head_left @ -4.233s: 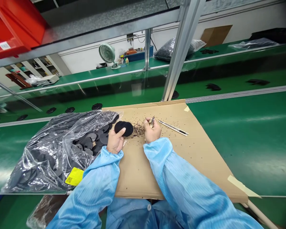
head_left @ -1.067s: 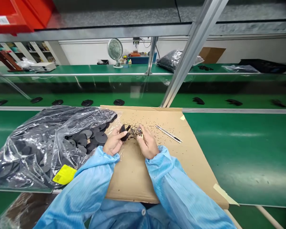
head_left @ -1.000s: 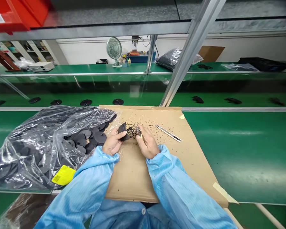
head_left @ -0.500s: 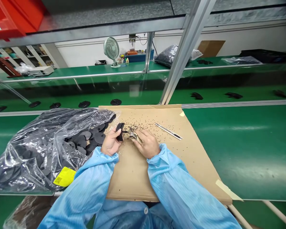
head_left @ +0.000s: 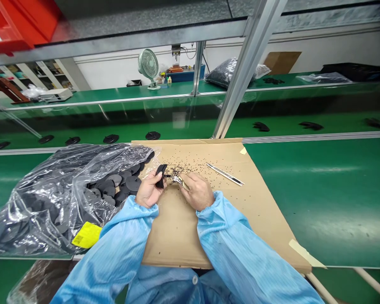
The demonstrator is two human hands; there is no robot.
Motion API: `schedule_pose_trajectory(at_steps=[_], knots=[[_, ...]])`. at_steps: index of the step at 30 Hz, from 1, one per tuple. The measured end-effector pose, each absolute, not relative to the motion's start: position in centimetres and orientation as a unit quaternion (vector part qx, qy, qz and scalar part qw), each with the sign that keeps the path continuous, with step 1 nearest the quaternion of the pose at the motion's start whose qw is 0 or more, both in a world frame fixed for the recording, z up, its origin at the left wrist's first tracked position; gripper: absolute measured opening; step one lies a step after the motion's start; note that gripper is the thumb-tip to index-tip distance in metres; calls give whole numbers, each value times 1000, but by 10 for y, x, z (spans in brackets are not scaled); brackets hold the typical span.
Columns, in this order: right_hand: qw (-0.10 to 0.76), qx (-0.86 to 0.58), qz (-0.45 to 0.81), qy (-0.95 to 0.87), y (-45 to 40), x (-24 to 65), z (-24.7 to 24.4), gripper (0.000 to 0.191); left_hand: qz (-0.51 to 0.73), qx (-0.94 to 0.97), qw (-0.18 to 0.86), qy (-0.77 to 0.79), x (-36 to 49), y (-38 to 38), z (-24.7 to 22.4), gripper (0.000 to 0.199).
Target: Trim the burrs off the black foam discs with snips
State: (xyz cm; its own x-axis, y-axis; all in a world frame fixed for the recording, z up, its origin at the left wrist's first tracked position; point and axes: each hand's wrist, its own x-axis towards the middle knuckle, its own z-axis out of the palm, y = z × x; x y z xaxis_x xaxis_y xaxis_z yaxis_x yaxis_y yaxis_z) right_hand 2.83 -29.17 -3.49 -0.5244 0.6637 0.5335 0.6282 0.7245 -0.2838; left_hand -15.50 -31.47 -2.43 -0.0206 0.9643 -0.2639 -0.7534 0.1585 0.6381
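Observation:
My left hand is closed around a black round plastic part, held on edge with a thin stem pointing right. In my right hand is a pair of small metal cutting pliers, whose jaws are at or close to the stem; whether they touch it I cannot tell. Under and beyond both hands, many tiny black bits lie scattered on a cardboard sheet. Right of my right hand lies a slim utility knife.
A clear plastic bag full of black discs lies open at the left, with a yellow label. Behind the cardboard runs a green conveyor belt carrying black parts. A metal post slants up at the back.
The pliers and the black part have shifted very slightly against each other. Both hands keep their hold and stay in nearly the same place.

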Motion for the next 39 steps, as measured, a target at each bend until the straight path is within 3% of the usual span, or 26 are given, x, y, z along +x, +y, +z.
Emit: schedule_pose_trajectory(at_steps=[9,14,20,39], knots=[[304,-384,66,-869,-291,28,-38,32,634,160,673,347,-152,-314,-23,23],[388,-391,150,-821,-293,27,-35,25,662,184,621,379,-151,-314,-23,36],[389,-410,174,-807,-292,27,-35,27,664,175,622,377,-155,-311,-29,44],[319,-334,168,-871,-301,19,-35,29,573,150,723,355,-154,-317,-19,22]])
